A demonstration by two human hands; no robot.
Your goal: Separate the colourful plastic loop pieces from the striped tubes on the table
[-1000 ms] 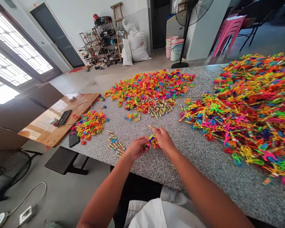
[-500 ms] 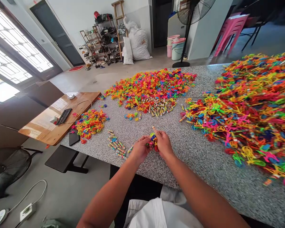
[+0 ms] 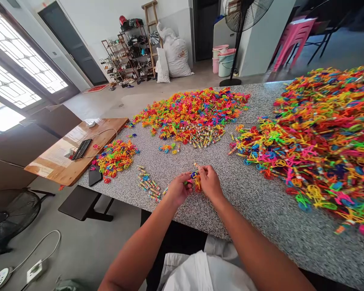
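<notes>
Over the front part of the speckled table (image 3: 166, 167), my two hands meet in front of me. My left hand (image 3: 181, 189) is closed with a blue looped plastic piece (image 3: 194, 175) at its fingertips; pink and green bits show in its fingers. My right hand (image 3: 210, 182) is closed around a small printed tube (image 3: 196, 165) whose pale end points away from me. Orange and yellow plastic pieces (image 3: 198, 184) hang between the hands; which hand bears them is partly hidden. Left of my left hand lies a small group of printed tubes (image 3: 150, 186).
A large heap of colourful plastic pieces (image 3: 327, 133) covers the right side. Another heap (image 3: 194, 107) lies at the back, with printed tubes (image 3: 207, 136) before it. A smaller pile (image 3: 116, 157) sits left, near a black phone (image 3: 94, 175) and a wooden board (image 3: 54, 157).
My fingertips have parted slightly, so the blue piece and the orange pieces show more between them. The printed tube has tipped a little lower in my right hand.
</notes>
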